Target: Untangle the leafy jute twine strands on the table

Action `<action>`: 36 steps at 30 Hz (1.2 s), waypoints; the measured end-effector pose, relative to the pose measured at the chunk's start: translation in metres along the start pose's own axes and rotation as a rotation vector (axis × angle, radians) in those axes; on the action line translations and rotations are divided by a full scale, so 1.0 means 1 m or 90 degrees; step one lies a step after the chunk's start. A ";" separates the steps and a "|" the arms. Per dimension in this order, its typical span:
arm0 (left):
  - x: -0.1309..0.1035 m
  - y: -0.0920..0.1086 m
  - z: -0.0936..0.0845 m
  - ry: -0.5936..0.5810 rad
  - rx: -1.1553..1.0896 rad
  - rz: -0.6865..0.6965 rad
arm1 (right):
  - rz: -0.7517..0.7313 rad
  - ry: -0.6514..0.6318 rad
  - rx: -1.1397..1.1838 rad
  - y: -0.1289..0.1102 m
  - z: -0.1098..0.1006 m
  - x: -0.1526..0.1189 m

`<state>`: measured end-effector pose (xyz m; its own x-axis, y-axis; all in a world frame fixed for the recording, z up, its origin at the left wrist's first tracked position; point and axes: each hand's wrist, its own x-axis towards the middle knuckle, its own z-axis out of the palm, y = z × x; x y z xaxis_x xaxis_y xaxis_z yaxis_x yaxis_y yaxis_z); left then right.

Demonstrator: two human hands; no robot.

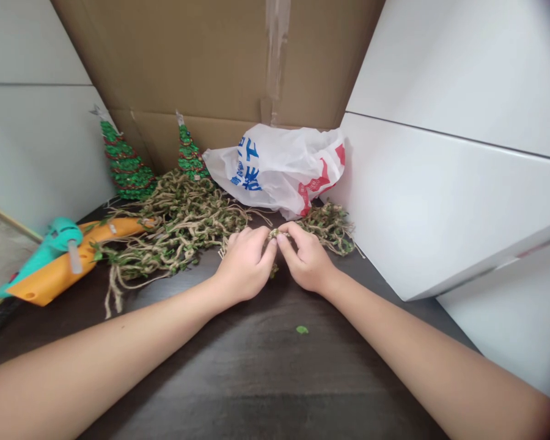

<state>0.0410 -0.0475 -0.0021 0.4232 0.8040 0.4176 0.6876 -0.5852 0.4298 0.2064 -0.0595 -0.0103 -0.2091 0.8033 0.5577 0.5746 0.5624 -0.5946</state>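
Both my hands meet at the middle of the dark table, pinching a short stretch of leafy twine point(275, 233) between thumbs and fingertips. My left hand point(249, 264) is closed on it from the left, my right hand point(305, 255) from the right. Most of the twine is hidden behind the fingers. Left of my hands spreads a large tangled heap of tan twine with small green leaves point(183, 214). A smaller heap of the same twine point(329, 227) lies just beyond my right hand. One loose green leaf point(302, 330) rests on the table nearer to me.
A white plastic bag point(279, 165) with blue and red print lies behind my hands. Two small green Christmas trees point(126, 160) stand at the back left. A teal glue gun point(50, 244) sits with an orange holder point(57, 278). Cardboard point(187, 55) and white panels point(394, 183) enclose the table.
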 end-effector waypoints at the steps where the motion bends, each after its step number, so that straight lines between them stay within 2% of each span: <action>1: 0.000 0.001 -0.001 0.000 -0.007 0.002 | 0.009 0.006 -0.003 0.000 0.000 0.000; 10: 0.001 0.003 -0.006 0.021 -0.171 0.048 | 0.034 0.024 0.012 0.000 -0.002 0.001; 18: 0.000 0.004 -0.007 0.010 -0.173 0.066 | 0.045 -0.012 0.040 0.001 -0.001 0.000; 24: -0.002 0.003 -0.008 0.016 -0.220 0.099 | 0.010 -0.009 0.015 0.001 -0.001 0.003; 31: -0.004 0.004 -0.011 0.023 -0.288 0.109 | 0.016 -0.016 0.015 0.003 -0.002 0.003; 36: -0.006 0.003 -0.009 0.019 -0.275 0.120 | 0.008 -0.028 0.031 0.007 0.000 0.001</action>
<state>0.0354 -0.0548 0.0042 0.4960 0.6800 0.5400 0.2889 -0.7157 0.6359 0.2106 -0.0544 -0.0136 -0.2367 0.8176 0.5249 0.5379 0.5601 -0.6300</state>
